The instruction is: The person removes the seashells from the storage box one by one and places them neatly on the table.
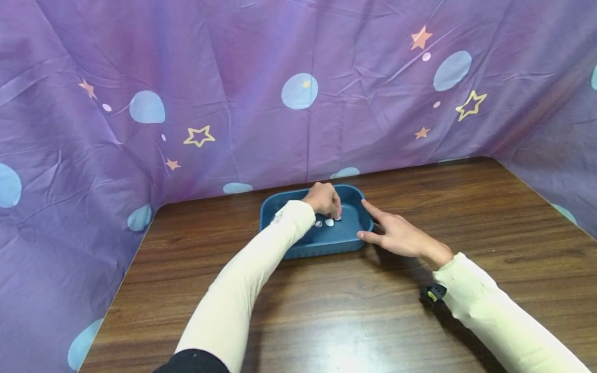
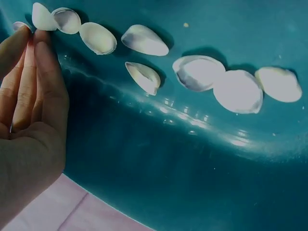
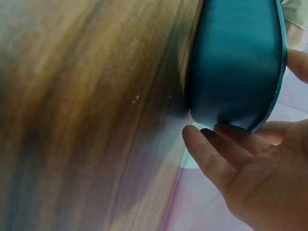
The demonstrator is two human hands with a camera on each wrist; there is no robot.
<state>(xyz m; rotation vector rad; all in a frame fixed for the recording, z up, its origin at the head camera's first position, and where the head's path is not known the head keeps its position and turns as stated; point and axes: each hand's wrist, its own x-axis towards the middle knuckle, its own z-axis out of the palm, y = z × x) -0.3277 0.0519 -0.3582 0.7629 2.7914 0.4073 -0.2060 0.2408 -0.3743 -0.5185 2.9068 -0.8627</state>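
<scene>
A blue-green plastic basin [image 1: 322, 248] stands on the wooden table with white seashells [image 1: 329, 223] on its floor. My left hand [image 1: 324, 199] reaches down inside it, thumb and fingertips pinching a small shell [image 2: 19, 25]. Close by those fingertips, a pale shell [image 2: 43, 17] starts an uneven row in the left wrist view, which runs to a shell [image 2: 279, 84] at the far right. At the basin's right end, my right hand [image 1: 403, 235] rests against the outer wall. Its fingers [image 3: 207, 156] are extended and spread, with the thumb up near the rim.
Brown wooden table [image 1: 210, 290] surrounds the basin. Behind and beside the table hangs a purple cloth [image 1: 252, 103] printed with stars and blue dots. A black device [image 1: 434, 294] with a yellow mark is at the right wrist.
</scene>
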